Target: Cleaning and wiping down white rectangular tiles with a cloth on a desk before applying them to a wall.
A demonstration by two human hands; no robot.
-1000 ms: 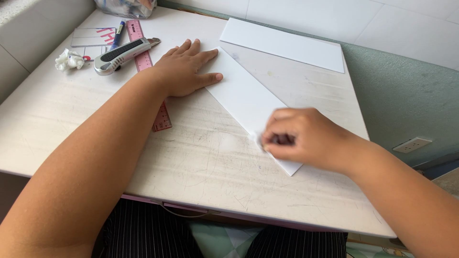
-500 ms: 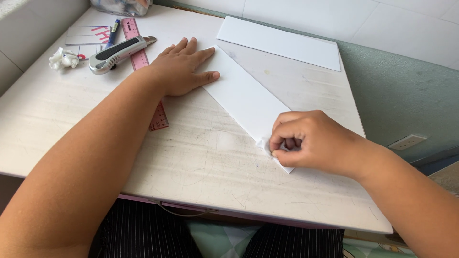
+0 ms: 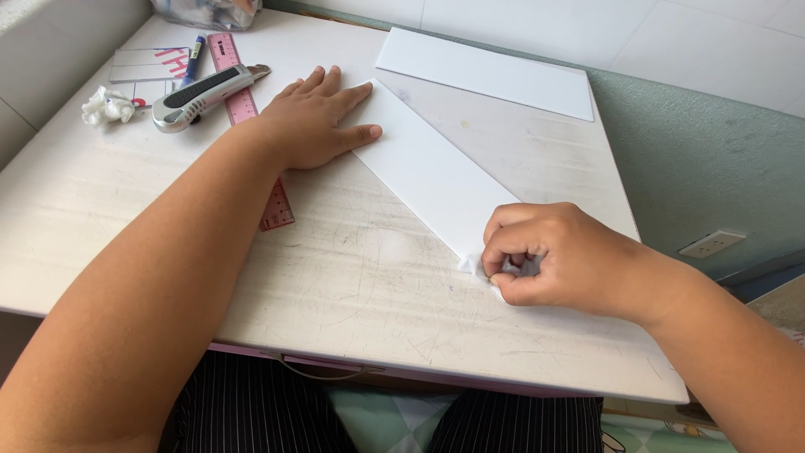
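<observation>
A long white strip of board [image 3: 428, 172] lies diagonally on the worn white table [image 3: 335, 277]. My left hand [image 3: 314, 122] rests flat on the strip's far end, fingers spread, pressing it down. My right hand [image 3: 558, 256] is curled over the strip's near corner, with its fingertips pinching a thin white film or edge [image 3: 474, 267] that is lifted slightly off that corner. Part of the corner is hidden under my fingers.
A second white strip [image 3: 486, 74] lies at the table's far edge. At far left are a grey utility knife [image 3: 201, 96], a pink ruler [image 3: 251, 126] under my left wrist, a blue pen [image 3: 194, 59], a crumpled white scrap [image 3: 107, 106] and a bag [image 3: 205, 12].
My right hand has shifted along the strip's near corner and curled tighter, now pinching the lifted white edge. My left hand stays pressed on the far end.
</observation>
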